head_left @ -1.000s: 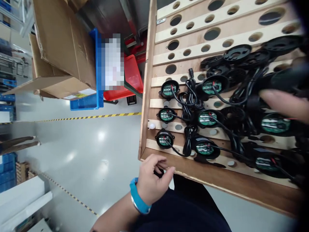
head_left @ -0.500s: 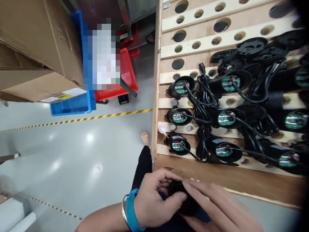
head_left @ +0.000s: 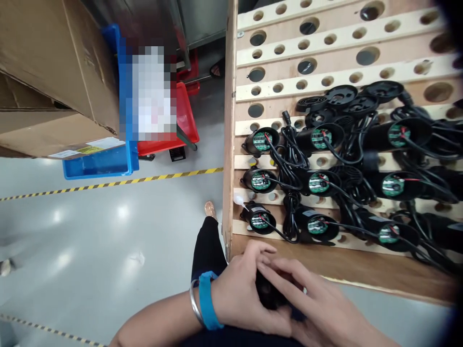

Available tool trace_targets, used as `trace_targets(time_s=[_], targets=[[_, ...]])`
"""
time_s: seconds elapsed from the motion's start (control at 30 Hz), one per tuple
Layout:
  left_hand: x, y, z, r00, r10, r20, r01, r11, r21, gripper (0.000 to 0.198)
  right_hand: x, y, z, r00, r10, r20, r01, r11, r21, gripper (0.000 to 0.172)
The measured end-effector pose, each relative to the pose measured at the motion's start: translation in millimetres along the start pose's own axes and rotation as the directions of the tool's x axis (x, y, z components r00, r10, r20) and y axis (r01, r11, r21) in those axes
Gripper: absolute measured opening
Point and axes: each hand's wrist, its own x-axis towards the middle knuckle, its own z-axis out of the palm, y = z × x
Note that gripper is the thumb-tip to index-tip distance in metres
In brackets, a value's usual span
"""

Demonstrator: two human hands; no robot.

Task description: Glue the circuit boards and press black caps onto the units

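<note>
Cupping a dark part (head_left: 267,291) between them, the left hand (head_left: 238,291) and right hand (head_left: 320,299) meet just in front of the near wall of a wooden tray (head_left: 379,272). The left hand curls around the part from one side, its thumb below; the right hand lies across the other side with its fingers stretched over it, touching the left hand's fingers. Most of the part is covered, so its exact shape cannot be told. A blue wristband (head_left: 210,301) and a silver bangle (head_left: 195,302) circle the left wrist.

Inside the tray, black cylindrical housings (head_left: 256,212) lie in rows on slats drilled with round holes, their open ends showing green circuit boards (head_left: 318,183) with thin wires. Bundled black cables (head_left: 290,221) run between the columns, and one plug (head_left: 286,117) sticks out at the far end of a bundle. Behind the housings, black ring-shaped covers (head_left: 385,90) lie overlapping. A small white dropper bottle (head_left: 238,199) rests near the tray's left wall, its thin tip pointing toward the nearest left housing.

Beyond that wall stand a cardboard box (head_left: 47,58), a blue bin (head_left: 97,164) and a red bin (head_left: 186,111), above a grey floor (head_left: 90,231) marked with striped tape (head_left: 162,177).
</note>
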Motion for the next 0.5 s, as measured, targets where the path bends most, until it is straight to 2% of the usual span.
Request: trace_targets(time_s=[0.03,0.1,0.2,0.27,0.33,0.4,0.47,0.5], targets=[[2,1,5.3,1.000,-0.013,0.001,0.014,1.000,-0.014,0.066,-2,6,-6,0.999,-0.017,0.027,0.017,1.000,0.004,0.046],[5,4,22.7,0.992,-0.070,-0.109,0.066,0.997,-0.040,0.064,-6,22,-21,0.998,-0.055,0.031,0.057,0.998,-0.037,0.042],[12,7,61.8,0.918,-0.181,-0.353,0.136,0.979,-0.149,0.049,-13,49,-45,0.989,-0.149,0.018,0.150,0.980,-0.129,0.035],[17,6,88.9,0.881,-0.206,-0.425,0.133,0.971,-0.196,0.046,-17,64,-61,0.972,-0.216,0.093,0.226,0.968,-0.106,0.038],[20,5,110.4,0.879,-0.209,-0.429,0.130,0.970,-0.206,0.040,-23,78,-76,0.925,-0.290,0.246,0.306,0.952,-0.030,0.044],[22,6,123.9,0.898,-0.222,-0.379,0.133,0.960,-0.248,0.031,-30,90,-87,0.856,-0.376,0.356,0.388,0.921,0.039,0.046],[23,11,130.0,0.909,-0.222,-0.352,0.104,0.940,-0.325,0.030,-35,100,-91,0.801,-0.453,0.391,0.462,0.884,0.078,0.047],[24,15,131.2,0.910,-0.224,-0.350,0.083,0.923,-0.376,0.033,-37,103,-91,0.794,-0.472,0.382,0.478,0.874,0.087,0.046]])
